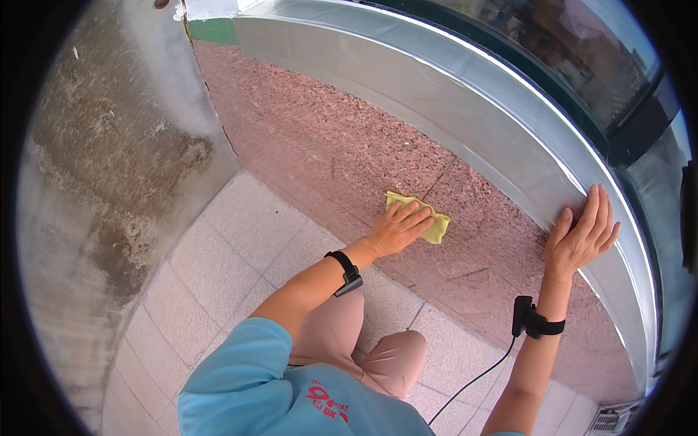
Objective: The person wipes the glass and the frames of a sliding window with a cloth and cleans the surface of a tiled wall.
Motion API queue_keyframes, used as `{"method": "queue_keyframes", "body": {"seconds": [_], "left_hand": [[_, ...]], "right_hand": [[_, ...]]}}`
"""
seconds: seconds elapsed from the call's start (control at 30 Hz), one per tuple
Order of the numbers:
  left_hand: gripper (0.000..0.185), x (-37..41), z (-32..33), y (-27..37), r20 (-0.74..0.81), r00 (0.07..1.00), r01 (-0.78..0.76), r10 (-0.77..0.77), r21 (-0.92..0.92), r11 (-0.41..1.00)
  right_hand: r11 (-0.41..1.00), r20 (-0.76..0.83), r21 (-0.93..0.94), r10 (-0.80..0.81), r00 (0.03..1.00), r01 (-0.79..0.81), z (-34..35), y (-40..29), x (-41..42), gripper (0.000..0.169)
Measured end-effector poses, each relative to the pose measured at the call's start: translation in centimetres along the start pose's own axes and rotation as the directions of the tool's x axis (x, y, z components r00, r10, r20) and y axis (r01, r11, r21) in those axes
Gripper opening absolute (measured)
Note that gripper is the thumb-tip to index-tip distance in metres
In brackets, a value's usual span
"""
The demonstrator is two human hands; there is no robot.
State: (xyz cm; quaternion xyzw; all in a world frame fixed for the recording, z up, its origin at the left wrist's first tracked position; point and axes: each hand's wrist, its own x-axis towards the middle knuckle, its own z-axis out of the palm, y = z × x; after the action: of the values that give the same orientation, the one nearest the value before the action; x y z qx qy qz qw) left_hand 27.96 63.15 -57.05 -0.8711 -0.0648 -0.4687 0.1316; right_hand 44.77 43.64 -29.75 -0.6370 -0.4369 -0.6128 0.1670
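My left hand lies spread on a folded yellow cloth, pressing it against the reddish speckled stone wall panel. The cloth sticks out past the fingertips on both sides, near a dark joint in the stone. Over to the right, my right hand rests with its palm on the metal window ledge, fingers pointing up and the thumb apart, holding nothing. Both wrists wear black straps with small devices, and a black cable hangs from the right one.
Above the metal ledge runs a dark-framed glass window. A stained concrete wall meets the stone panel at the left. Pale floor tiles lie below, around my bent knees. A grated vent or drain shows at the lower right.
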Motion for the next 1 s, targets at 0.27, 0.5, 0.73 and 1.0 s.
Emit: {"method": "queue_keyframes", "body": {"seconds": [0.27,0.5,0.73,1.0], "left_hand": [[0.068,-5.0,-1.1,-6.0,0.008,0.730,0.654,-0.684,-0.299,0.695],[0.065,-8.9,0.1,-5.2,0.173,0.517,0.820,-0.838,-0.381,0.427],[0.064,-12.0,2.4,-4.3,0.268,0.307,0.903,-0.913,-0.384,0.191],[0.067,-1.3,-2.3,-4.6,0.076,0.459,0.825,-0.885,-0.407,0.393]], "right_hand": [[1.000,-0.010,-0.012,-0.007,1.000,0.007,0.1,0.1,0.0,0.038],[1.000,-0.039,-0.017,-0.025,0.999,0.024,0.2,0.0,0.1,0.037],[1.000,-0.048,-0.017,-0.027,0.999,0.026,0.3,0.2,-0.1,0.037],[1.000,-0.022,-0.008,0.013,1.000,-0.013,0.3,0.2,-0.2,0.038]]}}
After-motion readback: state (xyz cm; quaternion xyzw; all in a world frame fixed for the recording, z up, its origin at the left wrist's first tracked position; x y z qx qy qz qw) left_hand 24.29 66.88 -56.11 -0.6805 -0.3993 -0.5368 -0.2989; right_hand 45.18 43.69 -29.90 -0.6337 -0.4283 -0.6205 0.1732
